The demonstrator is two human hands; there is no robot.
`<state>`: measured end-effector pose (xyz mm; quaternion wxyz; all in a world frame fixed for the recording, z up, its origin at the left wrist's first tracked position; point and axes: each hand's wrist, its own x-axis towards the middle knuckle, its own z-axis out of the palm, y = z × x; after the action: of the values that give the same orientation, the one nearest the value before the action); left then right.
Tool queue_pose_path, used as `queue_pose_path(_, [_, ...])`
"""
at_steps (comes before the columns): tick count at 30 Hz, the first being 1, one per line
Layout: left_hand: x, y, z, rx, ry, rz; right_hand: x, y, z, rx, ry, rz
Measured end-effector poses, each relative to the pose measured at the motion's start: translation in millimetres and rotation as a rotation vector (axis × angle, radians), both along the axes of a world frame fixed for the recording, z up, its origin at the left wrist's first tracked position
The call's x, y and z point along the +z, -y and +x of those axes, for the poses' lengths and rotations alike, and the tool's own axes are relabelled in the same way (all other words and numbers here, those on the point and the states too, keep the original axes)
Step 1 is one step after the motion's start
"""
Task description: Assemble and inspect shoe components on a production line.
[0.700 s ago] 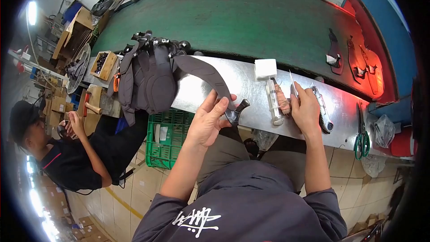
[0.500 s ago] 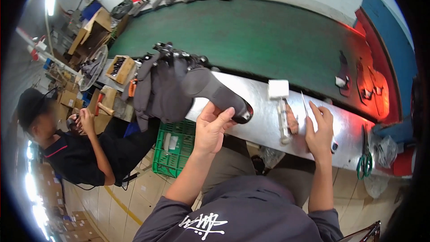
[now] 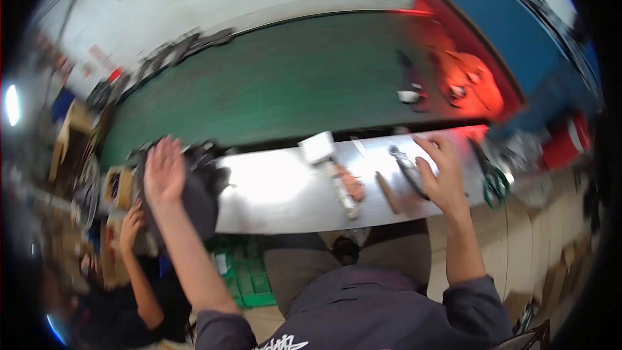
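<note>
My left hand (image 3: 166, 172) is unclenched, with the fingers extended and the palm exposed; it grasps nothing. It is positioned over a heap of dark grey, flat, curved pads with glossy black end pieces (image 3: 199, 202). Whether the hand touches the heap cannot be told from this viewpoint. The heap lies at the left end of a bright, flat metal bench (image 3: 272, 210).

My right hand (image 3: 442, 168) is empty. Its fingers are partly bent, with a gap between thumb and forefinger. It is held above the right part of the bench, just beside a slim grey-and-black hand tool (image 3: 408, 170).

Further items on the bench, from the tool leftward: a narrow brown stick-shaped piece (image 3: 387, 192); a reddish-brown elongated item (image 3: 350, 185), blurred; a clear, slender tube (image 3: 343, 191) beside that item; and a white rectangular block (image 3: 317, 148) at the tube's upper end. To the right of my right hand lie scissors with green looped handles (image 3: 496, 189).

A wide green belt surface (image 3: 278, 84) runs behind the bench. One dark pad with a white patch (image 3: 409, 84) lies on it, near the red-lit zone. A green plastic crate (image 3: 249, 285) stands below the bench. At my left, a co-worker's hand (image 3: 132, 225) is raised near the heap.
</note>
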<state>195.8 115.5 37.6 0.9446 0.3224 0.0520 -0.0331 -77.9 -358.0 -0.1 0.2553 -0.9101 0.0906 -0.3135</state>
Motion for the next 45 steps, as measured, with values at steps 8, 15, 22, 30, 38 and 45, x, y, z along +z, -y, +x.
queue_pose_path(8, [-79.6, -95.2, 26.2, -0.103, 0.013, -0.068, -43.8, 144.4, 75.7, -0.195, -0.138, 0.088])
queue_pose_path(15, [-49.2, -44.0, -54.7, -0.216, 0.153, 0.028, -77.1, 151.9, 162.4, -0.354, -0.487, -0.020])
queue_pose_path(22, [-58.5, 90.0, -149.9, -0.328, -0.064, 0.380, -68.9, 147.7, 158.0, -0.325, -0.149, 0.180])
queue_pose_path(30, [-32.4, 252.5, -205.3, -0.541, 0.297, 0.312, 11.1, -40.2, 84.2, 0.200, 0.359, 0.641])
queue_pose_path(38, [-35.0, 235.2, -208.2, -0.191, 0.216, 0.244, 23.7, -121.8, 19.6, 0.408, 0.323, 0.248])
queue_pose_path(45, [-41.6, 182.1, -223.0, -0.249, 0.190, 0.222, 30.1, -90.3, 14.2, 0.720, 0.367, 1.299])
